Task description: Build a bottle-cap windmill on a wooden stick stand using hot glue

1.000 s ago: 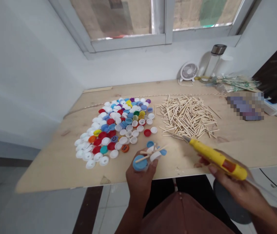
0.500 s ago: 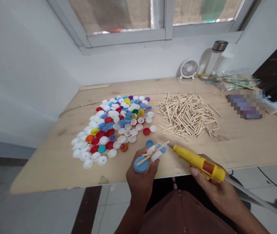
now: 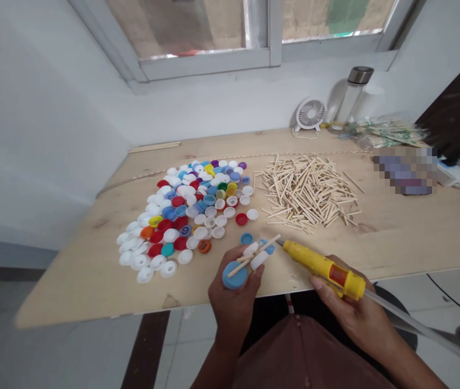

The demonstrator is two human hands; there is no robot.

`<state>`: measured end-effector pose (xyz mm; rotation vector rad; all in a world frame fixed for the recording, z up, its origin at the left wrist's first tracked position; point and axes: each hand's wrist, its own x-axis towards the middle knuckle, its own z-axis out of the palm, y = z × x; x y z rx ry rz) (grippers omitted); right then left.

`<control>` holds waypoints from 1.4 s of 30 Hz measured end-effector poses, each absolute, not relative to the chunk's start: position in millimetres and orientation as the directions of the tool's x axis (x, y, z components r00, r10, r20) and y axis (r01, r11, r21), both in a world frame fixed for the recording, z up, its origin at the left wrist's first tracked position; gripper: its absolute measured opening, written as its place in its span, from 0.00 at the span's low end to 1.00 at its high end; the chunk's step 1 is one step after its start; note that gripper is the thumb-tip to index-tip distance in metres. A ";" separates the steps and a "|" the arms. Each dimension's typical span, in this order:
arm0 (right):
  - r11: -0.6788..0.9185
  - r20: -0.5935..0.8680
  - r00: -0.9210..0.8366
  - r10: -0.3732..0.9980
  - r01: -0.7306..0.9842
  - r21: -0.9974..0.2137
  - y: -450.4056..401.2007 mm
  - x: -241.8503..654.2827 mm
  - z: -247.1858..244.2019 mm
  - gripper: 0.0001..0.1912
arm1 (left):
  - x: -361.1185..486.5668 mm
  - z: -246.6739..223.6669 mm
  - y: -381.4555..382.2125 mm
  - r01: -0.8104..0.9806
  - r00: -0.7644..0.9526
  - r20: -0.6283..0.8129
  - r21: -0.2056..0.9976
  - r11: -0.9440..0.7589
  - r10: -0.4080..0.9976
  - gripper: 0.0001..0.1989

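Near the table's front edge, my left hand [image 3: 234, 302] is closed around a small assembly of bottle caps and sticks. Its blue cap [image 3: 235, 274] faces up, with a wooden stick [image 3: 254, 255] lying across it and white caps [image 3: 259, 260] beside it. My right hand [image 3: 351, 310] grips a yellow glue gun [image 3: 315, 260], whose metal tip points left, close to the stick's upper end. A loose blue cap [image 3: 247, 238] rests on the table just behind my left hand.
Many coloured bottle caps [image 3: 179, 222] are spread at the left. A pile of short sticks [image 3: 311, 189] lies at centre right. Behind are a small white fan [image 3: 311, 113], a bottle [image 3: 349, 102], bagged sticks [image 3: 386, 132] and a blurred-out item [image 3: 406, 172].
The glue gun and my right hand have shifted slightly left, its tip still beside the stick's end. The whole view has moved a little. My left hand keeps its hold.
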<state>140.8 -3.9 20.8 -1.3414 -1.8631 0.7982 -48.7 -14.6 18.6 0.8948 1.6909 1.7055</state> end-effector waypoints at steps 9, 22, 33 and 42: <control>0.299 0.192 -0.241 0.951 0.574 -0.762 -2.1 140.4 23.1 0.07 | -51.1 13.9 -14.9 0.071 -0.617 0.080 0.996 -0.046 0.783 0.13; 0.290 0.164 -0.244 0.956 0.688 -0.665 15.6 183.4 25.5 0.07 | -62.0 0.4 -14.8 -0.442 -0.577 -0.292 0.897 0.008 0.763 0.18; 0.339 0.281 -0.329 0.902 0.941 0.013 55.0 306.8 -0.1 0.15 | -74.7 6.5 -16.6 -0.704 -0.422 -0.483 0.708 0.059 0.767 0.18; 0.423 0.144 -0.422 0.895 0.906 0.028 66.2 318.3 13.8 0.18 | -85.6 4.4 -16.9 -0.696 -0.427 -0.436 0.718 0.020 0.792 0.12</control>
